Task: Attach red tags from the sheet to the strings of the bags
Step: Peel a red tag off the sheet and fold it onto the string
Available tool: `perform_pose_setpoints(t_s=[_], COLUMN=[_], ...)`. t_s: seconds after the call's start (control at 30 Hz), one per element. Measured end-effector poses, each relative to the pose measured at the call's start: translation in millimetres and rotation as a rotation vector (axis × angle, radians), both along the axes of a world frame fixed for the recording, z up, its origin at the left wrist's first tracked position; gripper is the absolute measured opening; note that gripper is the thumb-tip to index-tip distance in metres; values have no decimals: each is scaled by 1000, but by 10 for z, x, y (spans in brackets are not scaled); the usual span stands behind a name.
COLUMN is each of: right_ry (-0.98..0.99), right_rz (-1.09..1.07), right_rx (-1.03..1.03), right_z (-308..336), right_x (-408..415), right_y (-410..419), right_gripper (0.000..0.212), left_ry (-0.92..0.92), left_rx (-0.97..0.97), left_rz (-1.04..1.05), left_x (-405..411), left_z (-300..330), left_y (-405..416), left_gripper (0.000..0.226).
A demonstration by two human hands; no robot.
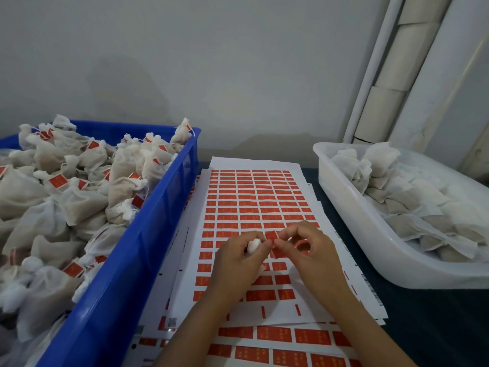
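A white sheet (254,197) covered with rows of small red tags lies in the middle of the table. Above its lower half my left hand (235,263) grips a small white bag (253,246), mostly hidden inside the fingers. My right hand (307,250) pinches one red tag (271,235) between thumb and fingertips. The tag sits right at my left fingertips. The bag's string is too small to make out.
A blue crate (148,234) on the left is heaped with white bags bearing red tags. A white tray (370,234) on the right holds bags without tags. More tag sheets (277,337) lie under the top one. White pipes (391,64) lean at the back right.
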State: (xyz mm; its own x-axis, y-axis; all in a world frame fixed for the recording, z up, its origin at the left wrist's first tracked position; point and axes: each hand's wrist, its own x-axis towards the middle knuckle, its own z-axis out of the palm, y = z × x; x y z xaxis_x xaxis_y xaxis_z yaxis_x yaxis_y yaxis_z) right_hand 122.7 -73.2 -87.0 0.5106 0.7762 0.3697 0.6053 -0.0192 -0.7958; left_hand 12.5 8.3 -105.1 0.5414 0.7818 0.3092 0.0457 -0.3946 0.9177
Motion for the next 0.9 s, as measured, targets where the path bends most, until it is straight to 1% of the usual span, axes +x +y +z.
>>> perform_pose_setpoints(t_s=[0.1,0.17,0.23,0.33,0.43,0.53,0.6,0.67,0.73,0.9], right_ry=[-42,-99,-159,-259,-346,-414,-435,-444,-409,-223], right_rz=[-9,-18,-9,-25,-35,-21,-4,17,35,13], right_rx=[33,74,121,228,307,316,325,338,348,319], right_z=[10,19,14,9,13,7,2,0,2,19], right_x=[10,28,35,45,58,49,53,60,64,24], right_y=[-8,-17,-32,-48,-53,-50,-51,-56,-60,-63], right_gripper=[21,22,20,16,9,10,12,13,18,16], left_ry=[-31,-64,-79,-59,-89,-114,-124,-131,-138,-111], left_rx=[-69,-161,-225,-296,-342,-375,-391,-399,-398,-344], left_rz=[6,65,103,106,46,8,-6,-28,-44,-16], left_x=[-5,-4,3,-3,-13,-17,-24,-39,-57,-55], left_z=[-1,24,55,93,111,128,130,139,146,142], left_y=[-24,-40,-54,-59,-47,-56,-40,-20,-11,-8], left_gripper=[27,31,28,14,17,21,20,15,10,13])
